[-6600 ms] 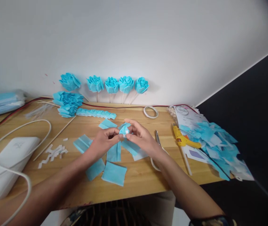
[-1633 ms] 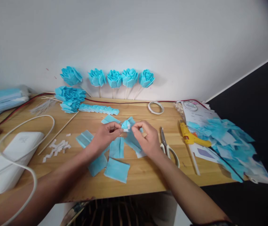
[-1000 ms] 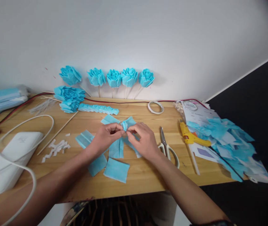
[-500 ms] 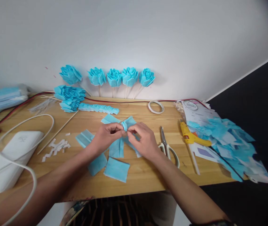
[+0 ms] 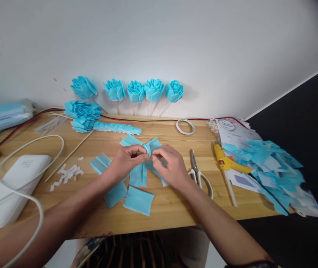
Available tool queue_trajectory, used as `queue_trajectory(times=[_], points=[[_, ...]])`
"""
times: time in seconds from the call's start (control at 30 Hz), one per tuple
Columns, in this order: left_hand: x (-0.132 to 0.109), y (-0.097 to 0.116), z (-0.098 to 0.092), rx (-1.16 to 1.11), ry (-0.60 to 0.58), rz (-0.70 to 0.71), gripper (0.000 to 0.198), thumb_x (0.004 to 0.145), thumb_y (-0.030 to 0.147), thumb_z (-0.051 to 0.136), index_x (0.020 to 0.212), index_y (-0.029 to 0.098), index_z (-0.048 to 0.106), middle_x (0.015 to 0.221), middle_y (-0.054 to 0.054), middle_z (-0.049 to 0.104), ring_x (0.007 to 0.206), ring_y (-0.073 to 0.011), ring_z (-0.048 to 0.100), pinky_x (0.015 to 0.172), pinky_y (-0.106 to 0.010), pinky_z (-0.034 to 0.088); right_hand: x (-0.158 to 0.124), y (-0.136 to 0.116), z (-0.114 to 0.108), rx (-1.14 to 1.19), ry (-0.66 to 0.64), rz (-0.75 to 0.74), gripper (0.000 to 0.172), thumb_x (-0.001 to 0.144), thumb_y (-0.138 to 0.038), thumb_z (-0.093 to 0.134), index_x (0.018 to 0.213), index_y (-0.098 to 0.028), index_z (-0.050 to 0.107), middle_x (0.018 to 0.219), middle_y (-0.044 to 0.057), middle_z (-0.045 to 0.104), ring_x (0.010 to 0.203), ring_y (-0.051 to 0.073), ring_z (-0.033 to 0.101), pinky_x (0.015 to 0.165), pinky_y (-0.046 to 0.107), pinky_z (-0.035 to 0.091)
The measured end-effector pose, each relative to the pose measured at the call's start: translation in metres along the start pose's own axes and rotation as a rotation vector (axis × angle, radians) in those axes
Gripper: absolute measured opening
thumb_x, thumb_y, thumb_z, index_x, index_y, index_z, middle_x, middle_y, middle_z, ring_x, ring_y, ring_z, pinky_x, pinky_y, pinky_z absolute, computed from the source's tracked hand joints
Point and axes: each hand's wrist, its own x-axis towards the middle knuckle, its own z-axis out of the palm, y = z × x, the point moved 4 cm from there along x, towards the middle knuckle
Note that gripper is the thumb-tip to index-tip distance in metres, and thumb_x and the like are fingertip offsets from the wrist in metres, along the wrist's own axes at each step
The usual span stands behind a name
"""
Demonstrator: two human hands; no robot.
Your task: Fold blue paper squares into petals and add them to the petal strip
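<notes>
A small folded blue fabric piece (image 5: 148, 149) is pinched between my two hands above the middle of the table. My left hand (image 5: 125, 160) grips its left side with thumb and fingertips. From the other side, the closed fingers of my right hand (image 5: 170, 163) hold it too. Under and around the hands lie several flat blue fabric pieces (image 5: 139, 201), partly covered by my fingers. Beyond them is a row of overlapping folded blue pieces (image 5: 117, 128).
Blue fabric roses on sticks (image 5: 135, 92) lean on the wall. Scissors (image 5: 194, 167), a tape roll (image 5: 185, 127) and a yellow glue gun (image 5: 226, 160) lie right, near a heap of blue scraps (image 5: 273, 167). A white power bank (image 5: 16, 186) with a cable sits left, beside white snippets (image 5: 66, 175).
My right fingertips have shifted very slightly on the folded blue fabric piece. Both hands stay in nearly the same place, and the other things have not moved.
</notes>
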Motion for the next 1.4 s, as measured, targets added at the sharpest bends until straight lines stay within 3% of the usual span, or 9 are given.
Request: queue_trajectory(times=[0.43,0.57,0.67,0.77,0.87,1.07,1.23,1.4], points=[[-0.001,0.005,0.0,-0.032,0.029,-0.041,0.025,0.071,0.038,0.066,0.065,0.016,0.059,0.056,0.005,0.046,0.053,-0.0075,0.036,0.051,-0.022,0.028,0.0,0.0,-0.002,0.084,-0.024,0.036,0.013,0.089,-0.022,0.049,0.079,-0.021,0.058,0.075,0.002,0.061,0.074,0.017,0.055,0.072,0.032,0.041],[-0.001,0.001,-0.003,-0.09,0.06,-0.088,0.024,0.07,0.038,0.068,0.071,0.016,0.059,0.053,0.006,0.044,0.049,-0.0069,0.034,0.049,-0.022,0.027,0.001,0.006,-0.006,0.269,0.018,0.183,0.015,0.089,-0.027,0.048,0.077,-0.021,0.056,0.075,0.001,0.061,0.073,0.016,0.056,0.071,0.031,0.043],[0.001,-0.003,-0.005,-0.117,0.069,-0.102,0.023,0.071,0.037,0.068,0.073,0.016,0.06,0.051,0.007,0.044,0.048,-0.0067,0.034,0.049,-0.022,0.027,0.0,0.015,-0.007,0.461,0.091,0.332,0.011,0.088,-0.029,0.05,0.09,-0.022,0.058,0.078,0.0,0.061,0.075,0.016,0.057,0.074,0.03,0.045],[0.001,-0.003,-0.004,-0.142,0.045,-0.095,0.023,0.072,0.036,0.068,0.074,0.016,0.06,0.051,0.007,0.044,0.048,-0.0063,0.034,0.049,-0.021,0.027,0.0,0.022,-0.002,0.695,0.071,0.445,0.031,0.084,-0.031,0.057,0.113,-0.023,0.055,0.091,0.002,0.064,0.086,0.016,0.06,0.079,0.031,0.046],[0.0,-0.002,-0.002,-0.114,0.005,-0.094,0.024,0.072,0.038,0.068,0.073,0.015,0.06,0.053,0.007,0.045,0.049,-0.0064,0.035,0.048,-0.021,0.027,0.0,0.024,0.007,0.914,-0.048,0.503,0.052,0.08,-0.031,0.064,0.128,-0.025,0.047,0.098,0.003,0.066,0.092,0.017,0.062,0.081,0.031,0.047],[0.0,-0.001,0.0,-0.009,-0.024,-0.06,0.024,0.078,0.039,0.061,0.071,0.016,0.059,0.053,0.006,0.042,0.051,-0.0075,0.035,0.05,-0.022,0.028,-0.001,0.024,0.01,0.945,-0.08,0.532,0.06,0.074,-0.025,0.069,0.131,-0.026,0.047,0.08,-0.003,0.06,0.07,0.012,0.057,0.064,0.025,0.044],[0.001,-0.001,0.003,0.014,-0.038,-0.058,0.027,0.074,0.042,0.064,0.076,0.015,0.06,0.057,0.006,0.044,0.052,-0.0074,0.034,0.05,-0.022,0.027,-0.002,0.026,0.014,0.927,-0.088,0.487,0.059,0.075,-0.024,0.068,0.131,-0.025,0.048,0.077,-0.004,0.056,0.069,0.011,0.053,0.064,0.025,0.042],[0.003,-0.002,0.003,0.03,-0.024,-0.052,0.028,0.072,0.042,0.063,0.068,0.016,0.056,0.057,0.006,0.043,0.052,-0.0071,0.033,0.049,-0.021,0.026,-0.003,0.028,0.017,0.921,-0.122,0.444,0.057,0.077,-0.025,0.067,0.131,-0.024,0.051,0.081,-0.002,0.057,0.071,0.011,0.053,0.064,0.024,0.041]])
